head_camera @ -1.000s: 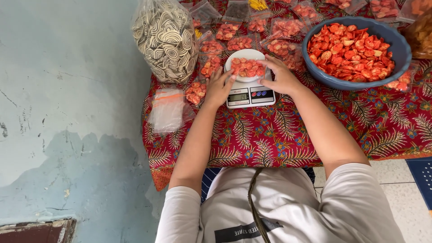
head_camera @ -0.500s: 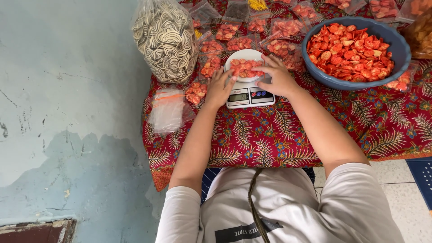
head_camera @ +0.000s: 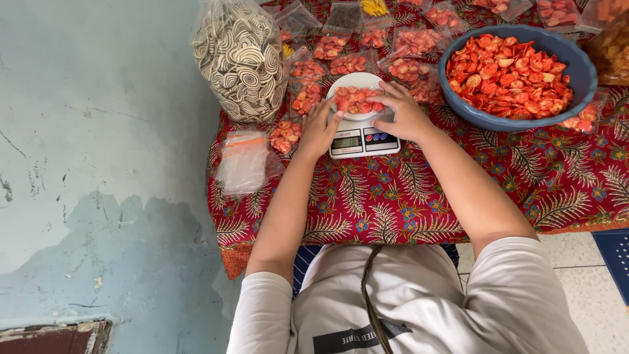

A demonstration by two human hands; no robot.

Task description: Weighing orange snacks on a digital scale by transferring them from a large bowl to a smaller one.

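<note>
A small white kitchen scale (head_camera: 364, 140) stands on the red patterned tablecloth (head_camera: 419, 196). On it rests a white bowl (head_camera: 354, 83) with a clear bag of red-orange crackers (head_camera: 356, 99) lying in it. My left hand (head_camera: 319, 128) touches the bag's left end at the bowl's rim. My right hand (head_camera: 405, 111) grips the bag's right end, fingers curled over it. Both forearms reach forward over the cloth.
A blue basin (head_camera: 576, 65) full of loose red-orange crackers sits at the right. A big bag of spiral-patterned crackers (head_camera: 240, 59) stands at the left. Several small filled bags (head_camera: 347, 46) lie behind the scale. A pile of empty clear bags (head_camera: 242, 164) lies front left. A blue-grey wall is on the left.
Both hands have shifted slightly around the bag on the bowl; the right hand has closed further over its right end. The scale and bowl stay in place.
</note>
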